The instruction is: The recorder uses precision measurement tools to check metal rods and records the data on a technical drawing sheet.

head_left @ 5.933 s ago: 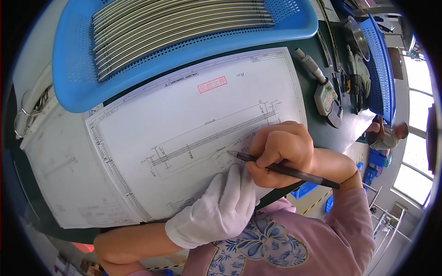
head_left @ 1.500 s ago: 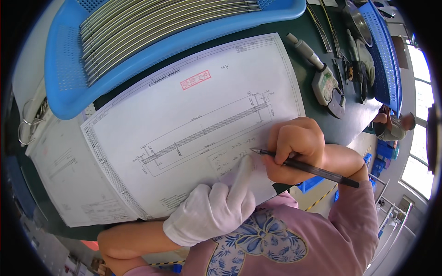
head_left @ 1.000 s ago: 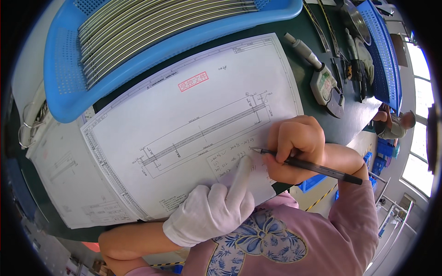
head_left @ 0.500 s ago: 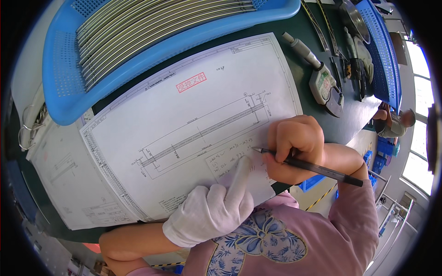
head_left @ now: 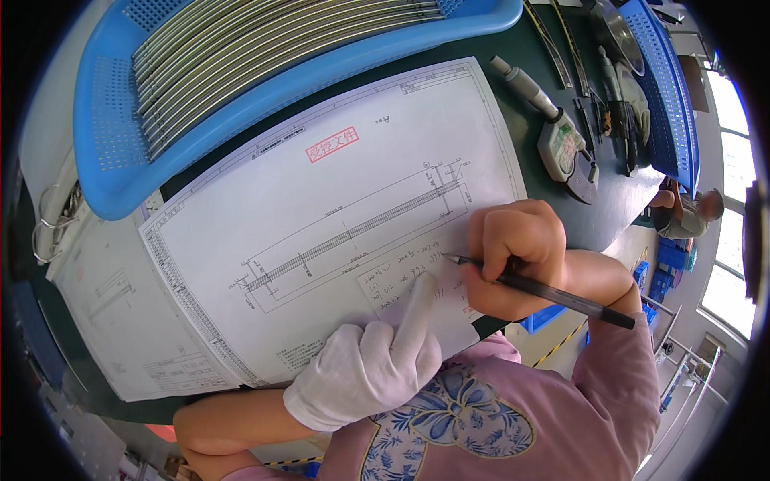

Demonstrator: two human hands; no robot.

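Observation:
A technical drawing sheet (head_left: pixel 321 216) shows a long hatched rod and a red stamp. On its lower right part lies a small slip of paper (head_left: pixel 377 301) with handwriting. My right hand (head_left: pixel 517 256), bare, is closed round a dark pen (head_left: pixel 565 299); the pen's tip rests at or just over the handwritten lines. My left hand (head_left: pixel 369 365) wears a white glove. Its index finger is stretched out, lying on the slip just left of the pen tip, while the other fingers are bent and hold nothing I can see.
A blue basket (head_left: pixel 112 172) of thin metal rods (head_left: pixel 289 64) stands beyond the drawing. On the right lie a micrometer (head_left: pixel 565 144), other tools and another blue basket (head_left: pixel 666 96). More drawing sheets (head_left: pixel 120 321) with metal rings are at left. Another person (head_left: pixel 686 212) is far right.
The pen and my right hand have shifted very slightly to the right along the handwriting. My left hand stays in the same place.

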